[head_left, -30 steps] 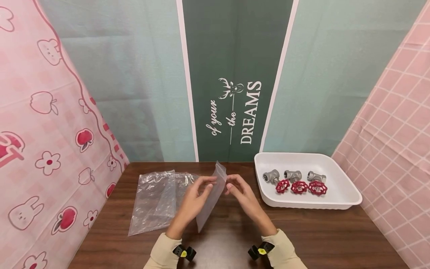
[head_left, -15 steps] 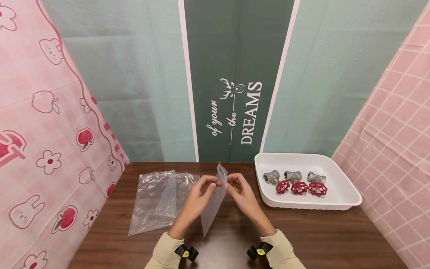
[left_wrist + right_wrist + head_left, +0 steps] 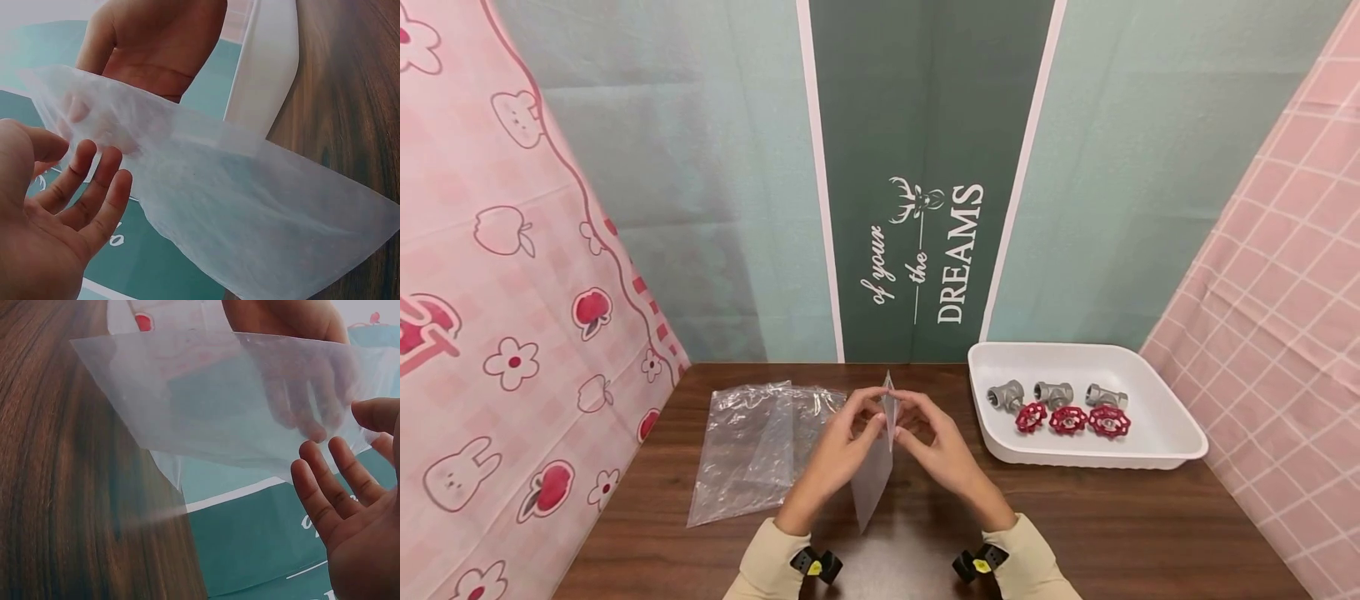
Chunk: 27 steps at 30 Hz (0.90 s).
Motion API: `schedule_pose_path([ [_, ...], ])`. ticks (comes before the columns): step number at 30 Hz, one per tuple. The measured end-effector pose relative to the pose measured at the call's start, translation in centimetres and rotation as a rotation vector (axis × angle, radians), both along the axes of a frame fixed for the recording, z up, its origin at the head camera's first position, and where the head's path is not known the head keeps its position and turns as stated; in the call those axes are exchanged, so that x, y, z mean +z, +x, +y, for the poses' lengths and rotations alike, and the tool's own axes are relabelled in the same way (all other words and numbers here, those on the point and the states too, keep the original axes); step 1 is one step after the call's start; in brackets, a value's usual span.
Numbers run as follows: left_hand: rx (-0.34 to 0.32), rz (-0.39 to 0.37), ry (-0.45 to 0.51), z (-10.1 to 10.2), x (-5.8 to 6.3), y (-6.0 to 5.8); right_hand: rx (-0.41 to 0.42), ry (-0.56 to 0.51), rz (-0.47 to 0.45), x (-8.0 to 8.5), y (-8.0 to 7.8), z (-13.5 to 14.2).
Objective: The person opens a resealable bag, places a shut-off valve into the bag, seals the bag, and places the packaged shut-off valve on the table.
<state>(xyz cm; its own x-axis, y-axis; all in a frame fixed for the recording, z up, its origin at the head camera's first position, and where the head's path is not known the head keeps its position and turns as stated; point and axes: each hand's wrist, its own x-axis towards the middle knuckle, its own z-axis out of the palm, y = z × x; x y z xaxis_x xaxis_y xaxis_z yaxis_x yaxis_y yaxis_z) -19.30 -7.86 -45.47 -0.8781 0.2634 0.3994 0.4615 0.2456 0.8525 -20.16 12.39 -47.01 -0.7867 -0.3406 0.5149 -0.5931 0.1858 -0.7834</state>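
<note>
Hanging behind the white tray (image 3: 1157, 425) is one green cloth (image 3: 925, 108). A brown wooden bench (image 3: 1075, 533) carries the tray and stretches left of it. Well to the tray's left lie loose clear bags (image 3: 741, 454), at least two; they overlap, so an exact count is uncertain. Nearer the tray, also on its left, one held bag (image 3: 872, 487) stands upright between two hands. The left hand (image 3: 838, 442) and right hand (image 3: 946, 446) each pinch its upper part, hiding some of it; the left also partly blocks the loose bags. Inside the tray are three grey metal valves (image 3: 1054, 393) and three red handwheels (image 3: 1067, 420). Compared with half a second ago, the index fingertips are closer together at the held bag's top; the tray's contents are unchanged.
</note>
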Motion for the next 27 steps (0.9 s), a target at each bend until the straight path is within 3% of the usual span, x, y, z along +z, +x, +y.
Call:
schedule_pose_path([
  [7,-0.006,-0.023,0.009,0.0,0.0,-0.2,-0.014,0.014,-0.023,0.1,0.2,-0.1],
  [15,-0.024,0.057,-0.188,-0.5,0.1,-0.5,-0.001,0.071,0.051,-0.5,-0.1,-0.1],
  [27,-0.085,0.136,-0.293,-1.3,-0.1,-0.9,-0.005,0.108,0.124,-0.6,-0.4,0.3],
])
